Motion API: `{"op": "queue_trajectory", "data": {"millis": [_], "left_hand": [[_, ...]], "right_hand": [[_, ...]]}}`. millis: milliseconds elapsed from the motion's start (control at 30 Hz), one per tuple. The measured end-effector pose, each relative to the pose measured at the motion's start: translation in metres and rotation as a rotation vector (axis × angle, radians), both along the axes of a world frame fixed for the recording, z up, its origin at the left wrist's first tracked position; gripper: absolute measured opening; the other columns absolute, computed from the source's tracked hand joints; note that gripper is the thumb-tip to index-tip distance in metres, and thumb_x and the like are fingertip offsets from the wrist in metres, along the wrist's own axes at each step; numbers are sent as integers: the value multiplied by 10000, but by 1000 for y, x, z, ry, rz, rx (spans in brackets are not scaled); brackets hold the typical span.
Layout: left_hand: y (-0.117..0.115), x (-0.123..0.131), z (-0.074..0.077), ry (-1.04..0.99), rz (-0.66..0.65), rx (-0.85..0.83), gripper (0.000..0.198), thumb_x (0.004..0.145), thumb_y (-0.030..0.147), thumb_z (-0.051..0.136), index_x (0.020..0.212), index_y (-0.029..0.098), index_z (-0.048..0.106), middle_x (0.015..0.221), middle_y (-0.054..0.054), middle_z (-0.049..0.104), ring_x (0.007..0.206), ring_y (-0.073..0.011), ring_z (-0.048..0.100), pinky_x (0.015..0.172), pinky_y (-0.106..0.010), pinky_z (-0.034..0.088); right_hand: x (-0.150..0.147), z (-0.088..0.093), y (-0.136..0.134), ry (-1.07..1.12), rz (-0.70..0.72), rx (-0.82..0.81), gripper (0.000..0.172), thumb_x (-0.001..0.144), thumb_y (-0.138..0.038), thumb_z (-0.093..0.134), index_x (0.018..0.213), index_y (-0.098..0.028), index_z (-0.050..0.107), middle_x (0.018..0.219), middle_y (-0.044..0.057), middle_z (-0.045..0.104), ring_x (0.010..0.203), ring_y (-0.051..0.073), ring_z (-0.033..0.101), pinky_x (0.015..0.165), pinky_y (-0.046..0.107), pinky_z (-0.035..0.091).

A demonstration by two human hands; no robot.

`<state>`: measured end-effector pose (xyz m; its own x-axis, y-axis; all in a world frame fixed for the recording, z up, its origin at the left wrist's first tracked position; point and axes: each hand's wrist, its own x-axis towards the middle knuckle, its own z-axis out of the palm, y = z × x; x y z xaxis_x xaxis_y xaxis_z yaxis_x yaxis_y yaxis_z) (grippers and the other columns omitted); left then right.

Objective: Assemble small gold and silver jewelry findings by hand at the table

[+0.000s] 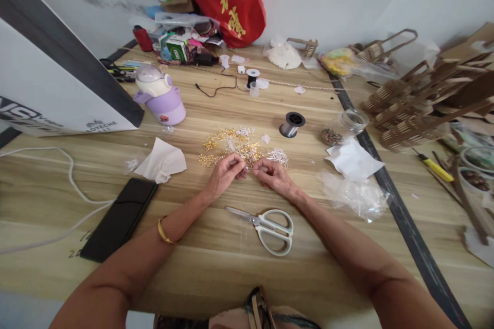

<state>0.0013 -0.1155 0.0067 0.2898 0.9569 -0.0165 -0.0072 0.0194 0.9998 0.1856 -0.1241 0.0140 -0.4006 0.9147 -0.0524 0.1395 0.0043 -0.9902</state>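
Note:
My left hand (230, 168) is closed in a pinch at the near edge of a pile of small gold findings (210, 159). What sits between its fingertips is too small to name. Just to the right, my right hand (270, 172) is closed too, its thumb and forefinger pressed together, with their contents hidden. The fingertips of both hands almost meet. Silver pins (278, 155) lie just beyond my right hand, and clear beads (245, 132) sit at the back of the pile. White-handled scissors (266, 226) rest between my forearms, blades pointing left.
A spool of thin wire (292, 124) stands behind the pile. At left are a purple cup (164, 97), crumpled paper (162, 161) and a phone (119, 218). Toward the right are an overturned bead jar (353, 122), plastic bags (358, 198), a yellow cutter (438, 168) and brown baskets (401, 108).

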Motion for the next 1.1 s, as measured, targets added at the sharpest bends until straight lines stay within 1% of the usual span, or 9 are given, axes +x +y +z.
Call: {"op": "queue_trajectory", "data": {"millis": [200, 433, 667, 900, 1100], "left_hand": [[1, 1, 3, -6, 24, -19, 251, 748, 369, 686, 769, 132, 606, 657, -11, 647, 583, -106, 600, 566, -210, 489], [0, 1, 6, -16, 14, -33, 233, 723, 345, 706, 764, 127, 634, 633, -10, 638, 591, -112, 595, 567, -218, 482], [1, 1, 6, -20, 3, -27, 233, 708, 338, 721, 762, 126, 643, 637, -7, 636, 593, -107, 586, 562, -212, 473], [2, 0, 3, -19, -6, -32, 251, 751, 373, 683, 775, 132, 617, 656, -7, 631, 612, -111, 593, 575, -216, 482], [3, -1, -2, -1, -44, 43, 251, 801, 376, 633, 814, 127, 608, 742, -29, 636, 652, -116, 608, 565, -208, 481]], "right_hand": [[1, -5, 1, 3, -41, -10, 290, 805, -442, 603, 820, -157, 550, 485, -84, 404, 407, 47, 333, 400, 179, 239], [1, -6, 1, 14, -52, 10, 297, 805, -452, 609, 830, -159, 571, 490, -76, 432, 410, 54, 367, 411, 187, 271], [0, -4, 1, -19, -57, 60, 287, 790, -437, 631, 814, -153, 595, 500, -67, 428, 438, 61, 346, 419, 205, 241], [0, -4, 0, -20, -62, 73, 292, 808, -447, 610, 787, -157, 592, 486, -68, 411, 431, 64, 338, 425, 218, 236], [3, -5, 2, -17, -29, 105, 274, 832, -428, 591, 809, -156, 585, 496, -70, 418, 431, 59, 335, 426, 210, 232]]}}
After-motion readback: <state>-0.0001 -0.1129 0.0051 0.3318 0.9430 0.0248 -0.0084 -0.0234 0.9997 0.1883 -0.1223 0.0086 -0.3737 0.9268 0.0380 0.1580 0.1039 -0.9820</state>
